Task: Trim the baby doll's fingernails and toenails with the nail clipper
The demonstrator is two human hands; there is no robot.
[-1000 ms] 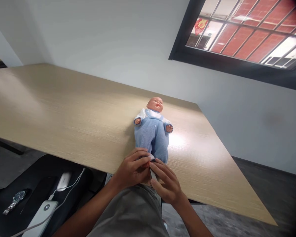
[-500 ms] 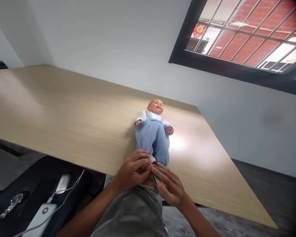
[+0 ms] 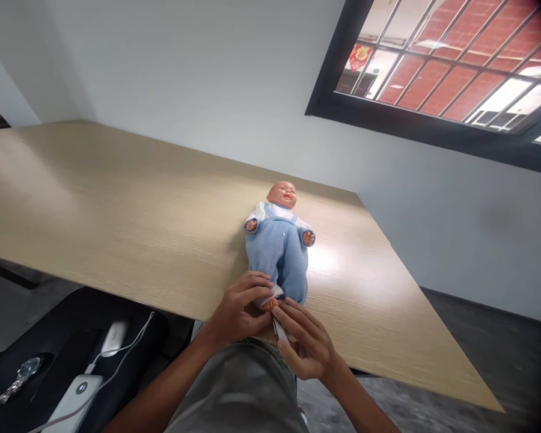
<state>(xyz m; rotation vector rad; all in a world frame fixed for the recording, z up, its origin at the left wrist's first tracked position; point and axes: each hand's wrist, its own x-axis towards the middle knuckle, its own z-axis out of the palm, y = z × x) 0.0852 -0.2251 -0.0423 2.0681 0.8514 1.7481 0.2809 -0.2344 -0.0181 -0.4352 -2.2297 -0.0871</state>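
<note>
A baby doll in a blue knitted romper and white shirt lies on its back near the front edge of a light wooden table. My left hand is closed around the doll's foot at the table edge. My right hand pinches a small, thin metal tool whose tip is at the doll's foot. The two hands touch each other there.
Low on the left a dark seat carries a wristwatch, a white power bank with a cable and a white mouse. A grey wall and a dark-framed window stand behind the table.
Both hands have stayed at the doll's foot with only small shifts; the metal tool in my right hand has changed angle slightly. The doll has not moved.
</note>
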